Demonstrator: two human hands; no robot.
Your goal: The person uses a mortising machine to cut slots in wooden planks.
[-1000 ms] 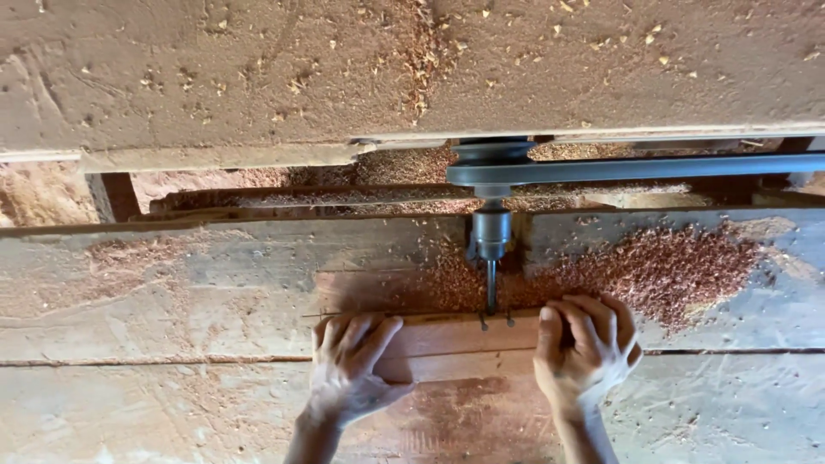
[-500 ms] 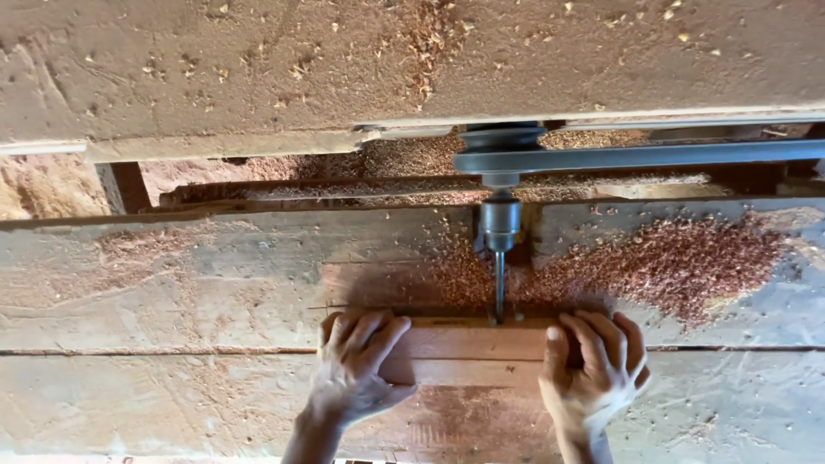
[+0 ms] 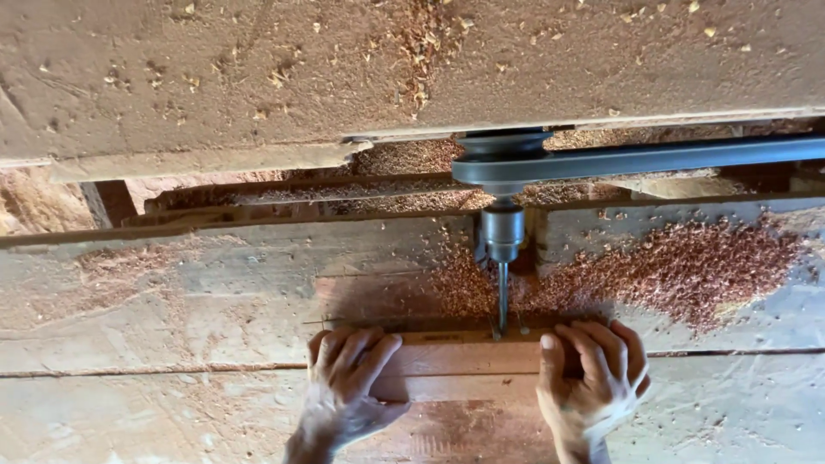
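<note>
A short wooden block (image 3: pixel 464 361) lies on the dusty wooden bench, its far edge against a horizontal drill bit (image 3: pixel 502 296). The bit sticks out of a metal chuck (image 3: pixel 502 232) under a belt-driven pulley (image 3: pixel 503 155). My left hand (image 3: pixel 348 387) presses flat on the block's left end, fingers spread over its top. My right hand (image 3: pixel 593 378) grips the block's right end, fingers curled over the far edge. The bit's tip meets the block between my hands.
A dark drive belt (image 3: pixel 670 156) runs right from the pulley. A heap of reddish wood shavings (image 3: pixel 679 266) lies right of the bit, with more behind the chuck. A thick wooden beam (image 3: pixel 344 77) spans the top. Sawdust covers the bench planks (image 3: pixel 172 301).
The view has shifted slightly, so the block, both hands and the drill sit a little lower and to the right. My hands stay on the block at the bit.
</note>
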